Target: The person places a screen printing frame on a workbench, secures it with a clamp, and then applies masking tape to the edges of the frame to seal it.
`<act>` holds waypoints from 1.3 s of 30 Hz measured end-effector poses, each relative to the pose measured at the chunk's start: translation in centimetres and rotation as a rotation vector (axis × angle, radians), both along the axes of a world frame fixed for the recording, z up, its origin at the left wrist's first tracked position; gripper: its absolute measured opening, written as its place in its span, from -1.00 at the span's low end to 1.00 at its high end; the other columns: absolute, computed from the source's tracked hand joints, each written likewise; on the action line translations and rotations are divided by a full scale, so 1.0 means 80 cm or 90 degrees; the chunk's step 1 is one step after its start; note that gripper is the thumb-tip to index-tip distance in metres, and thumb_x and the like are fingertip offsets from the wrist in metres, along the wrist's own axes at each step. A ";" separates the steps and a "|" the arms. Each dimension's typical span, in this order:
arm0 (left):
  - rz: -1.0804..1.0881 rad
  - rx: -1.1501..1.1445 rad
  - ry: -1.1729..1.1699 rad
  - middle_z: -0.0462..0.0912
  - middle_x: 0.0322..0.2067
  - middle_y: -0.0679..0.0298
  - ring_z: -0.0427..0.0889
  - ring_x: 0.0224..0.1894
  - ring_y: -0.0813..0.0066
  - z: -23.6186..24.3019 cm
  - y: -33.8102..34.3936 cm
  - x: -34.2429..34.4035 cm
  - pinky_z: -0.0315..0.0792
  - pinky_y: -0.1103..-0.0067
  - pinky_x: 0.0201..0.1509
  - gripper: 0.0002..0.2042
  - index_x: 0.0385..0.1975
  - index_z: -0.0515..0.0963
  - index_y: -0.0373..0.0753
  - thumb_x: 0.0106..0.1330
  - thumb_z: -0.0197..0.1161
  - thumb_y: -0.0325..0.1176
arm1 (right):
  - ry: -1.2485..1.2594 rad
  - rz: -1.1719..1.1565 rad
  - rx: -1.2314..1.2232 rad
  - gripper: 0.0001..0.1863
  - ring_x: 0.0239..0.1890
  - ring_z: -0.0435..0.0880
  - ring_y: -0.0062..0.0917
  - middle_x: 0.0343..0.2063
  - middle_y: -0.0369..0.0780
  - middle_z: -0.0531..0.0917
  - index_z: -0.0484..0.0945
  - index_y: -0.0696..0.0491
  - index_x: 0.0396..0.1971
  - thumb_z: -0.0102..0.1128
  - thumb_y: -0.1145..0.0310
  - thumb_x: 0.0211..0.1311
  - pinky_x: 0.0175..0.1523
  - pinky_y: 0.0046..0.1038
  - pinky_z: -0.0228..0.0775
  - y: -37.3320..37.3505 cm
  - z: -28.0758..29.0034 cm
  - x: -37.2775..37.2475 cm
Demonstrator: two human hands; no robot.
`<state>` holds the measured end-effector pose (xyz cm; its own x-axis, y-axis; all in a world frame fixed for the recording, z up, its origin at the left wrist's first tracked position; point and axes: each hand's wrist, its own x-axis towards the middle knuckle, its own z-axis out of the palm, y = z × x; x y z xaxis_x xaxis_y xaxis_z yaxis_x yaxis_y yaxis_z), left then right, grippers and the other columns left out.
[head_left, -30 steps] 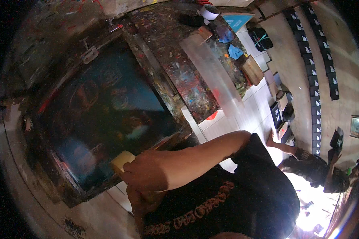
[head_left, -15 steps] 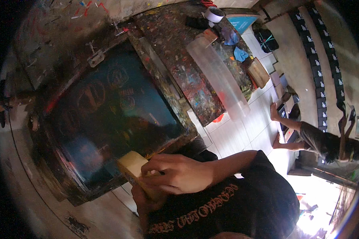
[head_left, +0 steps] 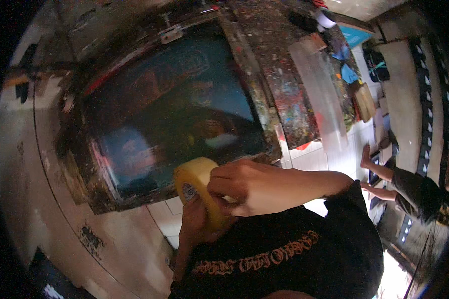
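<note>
Steadying the tape roll (head_left: 198,167) calls for a firm left hand (head_left: 192,217) while our right hand (head_left: 249,187) works gently along its rim.
Our left fingers grip it, our right curl closed on it; thick and yellowish, it sits tilted between our shirt (head_left: 269,249) and the framed screen (head_left: 159,107).

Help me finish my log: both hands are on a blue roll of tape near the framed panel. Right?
The roll of tape is yellow, not blue, as the head view shows. The left hand and right hand are on it, near the framed panel.
</note>
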<state>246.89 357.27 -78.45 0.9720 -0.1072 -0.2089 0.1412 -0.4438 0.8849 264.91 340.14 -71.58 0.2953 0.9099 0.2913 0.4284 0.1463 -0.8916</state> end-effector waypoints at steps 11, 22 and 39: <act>0.005 0.022 -0.004 0.61 0.06 0.04 0.61 0.12 0.03 0.009 0.014 -0.024 0.44 0.22 0.25 -0.27 0.13 0.47 -0.28 -0.10 0.59 -0.18 | -0.136 -0.187 -0.042 -0.46 -0.11 0.65 -0.24 -0.11 -0.10 0.56 0.58 0.25 0.01 0.45 0.49 -0.07 0.00 -0.25 0.52 -0.002 -0.002 -0.053; 0.040 -0.048 -0.013 0.64 -0.03 0.06 0.65 0.01 0.02 0.006 0.008 -0.022 0.48 0.23 0.14 -0.34 0.05 0.52 -0.28 -0.04 0.58 -0.10 | 0.012 -0.054 -0.162 -0.83 -0.13 0.66 -0.15 -0.26 -0.08 0.67 0.64 0.19 -0.36 0.29 0.38 0.17 0.00 -0.20 0.53 0.002 0.026 -0.019; 0.087 -0.118 0.023 0.63 -0.23 0.06 0.65 -0.19 0.03 -0.031 0.025 -0.059 0.49 0.26 -0.01 -0.42 -0.10 0.53 -0.34 -0.02 0.55 -0.07 | -0.387 -0.025 -0.105 -0.71 -0.40 0.62 -0.35 -0.39 -0.15 0.49 0.47 0.21 -0.34 0.36 0.52 -0.08 -0.33 -0.37 0.54 -0.005 0.000 -0.045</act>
<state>242.13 359.29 -80.89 0.9723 -0.0141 -0.2333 0.2226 -0.2492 0.9425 261.27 339.76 -71.55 0.1552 0.9490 0.2744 0.8676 0.0019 -0.4972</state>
